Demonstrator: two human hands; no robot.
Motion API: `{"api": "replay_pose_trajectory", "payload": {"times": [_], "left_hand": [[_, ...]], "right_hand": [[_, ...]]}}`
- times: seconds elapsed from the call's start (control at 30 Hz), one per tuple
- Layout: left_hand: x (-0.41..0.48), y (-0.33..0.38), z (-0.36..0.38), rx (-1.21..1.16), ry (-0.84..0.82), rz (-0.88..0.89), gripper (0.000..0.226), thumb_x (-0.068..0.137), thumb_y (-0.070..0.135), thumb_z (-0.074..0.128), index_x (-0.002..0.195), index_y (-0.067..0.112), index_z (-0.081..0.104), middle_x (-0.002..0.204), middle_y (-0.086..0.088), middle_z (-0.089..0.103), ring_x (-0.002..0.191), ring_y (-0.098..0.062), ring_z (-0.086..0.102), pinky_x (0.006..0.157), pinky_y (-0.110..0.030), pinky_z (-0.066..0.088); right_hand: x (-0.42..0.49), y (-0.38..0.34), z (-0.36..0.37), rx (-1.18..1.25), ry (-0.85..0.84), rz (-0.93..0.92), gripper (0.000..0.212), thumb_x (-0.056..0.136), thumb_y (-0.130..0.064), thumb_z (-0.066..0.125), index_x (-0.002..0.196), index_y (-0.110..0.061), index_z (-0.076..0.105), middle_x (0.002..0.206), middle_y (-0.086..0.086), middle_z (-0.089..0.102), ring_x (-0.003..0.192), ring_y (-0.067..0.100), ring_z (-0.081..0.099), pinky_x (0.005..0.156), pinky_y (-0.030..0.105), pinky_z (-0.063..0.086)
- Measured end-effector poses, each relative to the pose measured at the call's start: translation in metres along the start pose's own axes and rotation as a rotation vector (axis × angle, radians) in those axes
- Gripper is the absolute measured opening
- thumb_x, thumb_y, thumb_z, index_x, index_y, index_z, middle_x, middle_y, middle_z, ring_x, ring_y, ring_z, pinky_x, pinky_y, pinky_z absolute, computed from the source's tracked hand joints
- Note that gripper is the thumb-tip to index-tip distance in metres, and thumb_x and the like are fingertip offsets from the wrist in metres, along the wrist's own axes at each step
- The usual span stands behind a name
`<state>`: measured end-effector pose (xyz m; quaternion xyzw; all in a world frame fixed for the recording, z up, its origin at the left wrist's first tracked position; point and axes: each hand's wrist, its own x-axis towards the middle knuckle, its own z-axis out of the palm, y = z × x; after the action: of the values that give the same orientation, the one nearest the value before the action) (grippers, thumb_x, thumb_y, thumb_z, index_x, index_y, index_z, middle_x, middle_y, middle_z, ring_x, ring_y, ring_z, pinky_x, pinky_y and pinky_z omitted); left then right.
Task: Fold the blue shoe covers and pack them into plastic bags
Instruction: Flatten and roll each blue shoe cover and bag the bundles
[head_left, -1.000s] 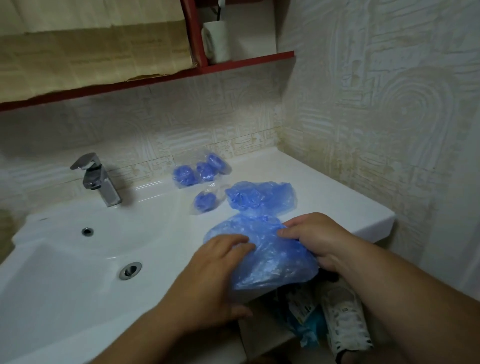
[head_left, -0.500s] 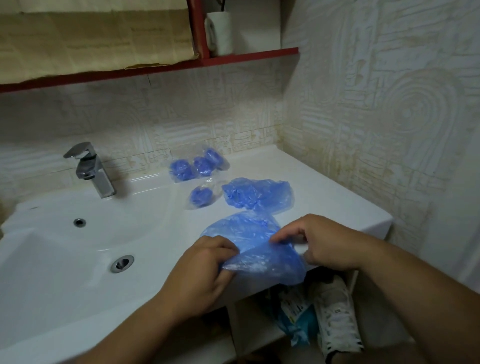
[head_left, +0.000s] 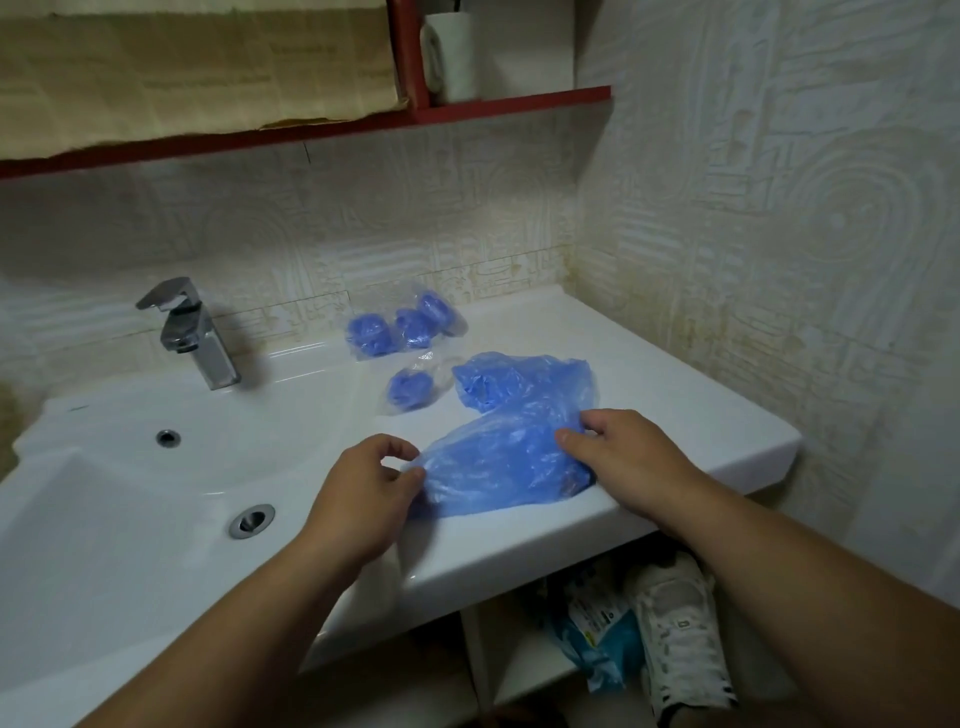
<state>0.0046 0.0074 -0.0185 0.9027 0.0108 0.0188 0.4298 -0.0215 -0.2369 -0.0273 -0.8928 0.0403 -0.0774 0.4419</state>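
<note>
**On the sink ledge (head_left: 519, 551): two hands hold one blue shoe cover (head_left: 498, 467)**

Near the centre of the head view, the blue shoe cover lies flattened on the white ledge, close to its front edge. The left hand (head_left: 363, 493) pinches its left end between thumb and fingers. The right hand (head_left: 623, 462) grips its right end with curled fingers, and the hands are apart. Just above it in the frame, touching it, a second shoe cover (head_left: 519, 382) lies crumpled. Higher still, plastic bags (head_left: 405, 327) holding rolled blue covers lie right of the faucet (head_left: 192, 332).
</note>
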Motion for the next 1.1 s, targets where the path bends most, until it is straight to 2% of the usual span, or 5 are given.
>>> {"api": "replay_pose_trajectory", "payload": {"times": [0.23,0.43,0.83,0.93,1.1], "left_hand": [[0.007,0.000,0.006,0.336,0.126,0.011,0.039,0.091,0.013,0.052,0.127,0.024,0.048,0.108,-0.005,0.066,0.095,-0.026,0.063,0.082,-0.038,0.052],[-0.025,0.018,0.033,0.473,0.040,0.654,0.052,0.102,0.034,0.043,0.152,0.027,0.030,0.158,0.003,0.032,0.144,-0.019,0.029,0.118,-0.033,0.021],[-0.004,0.007,0.052,0.714,-0.308,0.443,0.061,0.104,0.051,0.014,0.158,0.026,0.000,0.166,0.006,-0.001,0.153,-0.018,0.000,0.124,-0.036,0.004],[-0.002,0.005,0.054,0.704,-0.288,0.438,0.060,0.104,0.050,0.015,0.158,0.027,0.001,0.166,0.006,0.000,0.153,-0.018,0.000,0.124,-0.037,0.005],[-0.002,0.004,0.052,0.761,-0.310,0.511,0.066,0.101,0.047,0.031,0.158,0.028,0.001,0.166,0.004,0.001,0.153,-0.018,0.001,0.124,-0.040,0.007]], "right_hand": [[0.008,0.000,0.011,-0.202,0.109,0.026,0.025,0.099,-0.023,0.049,0.080,-0.013,0.064,0.074,-0.001,0.061,0.065,0.011,0.055,0.054,0.019,0.035],[0.010,-0.002,0.016,-0.242,0.127,0.044,0.028,0.099,-0.029,0.049,0.114,-0.015,0.068,0.108,0.005,0.070,0.092,0.022,0.062,0.075,0.027,0.042],[0.014,-0.003,0.007,-0.292,0.292,0.130,0.035,0.097,-0.032,0.053,0.128,-0.018,0.061,0.129,0.004,0.063,0.115,0.026,0.058,0.094,0.033,0.043],[0.002,-0.025,0.013,-0.518,0.439,-0.255,0.034,0.099,-0.029,0.046,0.126,-0.018,0.063,0.122,0.004,0.067,0.109,0.027,0.057,0.093,0.037,0.044],[-0.021,-0.043,0.046,-0.580,-0.305,-0.494,0.067,0.097,-0.062,0.011,0.155,-0.030,0.021,0.162,-0.013,0.021,0.150,0.005,0.006,0.123,0.041,-0.002]]}}
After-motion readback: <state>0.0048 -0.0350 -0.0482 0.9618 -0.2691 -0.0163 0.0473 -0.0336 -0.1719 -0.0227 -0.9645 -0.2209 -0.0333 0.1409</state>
